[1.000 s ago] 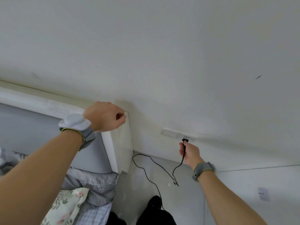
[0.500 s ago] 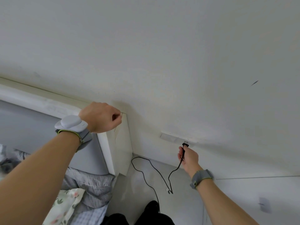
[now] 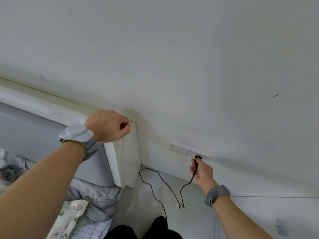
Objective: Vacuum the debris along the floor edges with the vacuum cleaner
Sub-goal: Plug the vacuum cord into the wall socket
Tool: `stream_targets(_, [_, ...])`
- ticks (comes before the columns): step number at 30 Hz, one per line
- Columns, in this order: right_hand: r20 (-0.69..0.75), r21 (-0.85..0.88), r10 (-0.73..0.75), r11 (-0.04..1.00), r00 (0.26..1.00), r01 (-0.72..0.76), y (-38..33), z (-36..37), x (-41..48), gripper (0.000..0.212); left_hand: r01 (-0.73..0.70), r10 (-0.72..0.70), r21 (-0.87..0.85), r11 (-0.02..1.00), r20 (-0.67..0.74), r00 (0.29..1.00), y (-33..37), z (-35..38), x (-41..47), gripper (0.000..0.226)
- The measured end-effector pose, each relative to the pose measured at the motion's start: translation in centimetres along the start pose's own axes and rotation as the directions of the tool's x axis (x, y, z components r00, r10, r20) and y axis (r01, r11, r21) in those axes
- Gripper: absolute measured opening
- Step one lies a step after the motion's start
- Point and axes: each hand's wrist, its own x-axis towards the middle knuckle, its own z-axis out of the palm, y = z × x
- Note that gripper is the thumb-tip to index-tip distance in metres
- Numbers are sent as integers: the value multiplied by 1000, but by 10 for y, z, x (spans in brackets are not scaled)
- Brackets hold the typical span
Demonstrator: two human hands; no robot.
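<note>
One white wall [image 3: 172,49] (grey floor [image 3: 141,204])

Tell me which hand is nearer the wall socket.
Right. The right hand holds the black plug just below the wall socket; the left hand rests on the white headboard, further left.

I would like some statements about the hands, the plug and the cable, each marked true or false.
1. The right hand holds the black plug at the wall socket. True.
2. The left hand holds the cable. False: it rests closed on the corner of the white headboard.
3. The cable lies loose on the floor. True.
4. Both wrists are bare. False: each wears a grey band.
</note>
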Motion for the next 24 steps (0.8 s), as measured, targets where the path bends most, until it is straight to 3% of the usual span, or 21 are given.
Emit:
stream_targets(8, [46,-39,-18,999,999,20,-1,-13,7,11,-9,10,8,1000,-21,1000,1,1,0,39])
stream_targets(14, [7,33,-34,999,999,34,7,3,8,16,-2,2,19,1000,-21,1000,1,0,0,39])
stream_targets(24, [67,-69,-86,993,994,91,2,-7,13,22,11,-10,16,1000,-26,1000,2,-1,-1,38])
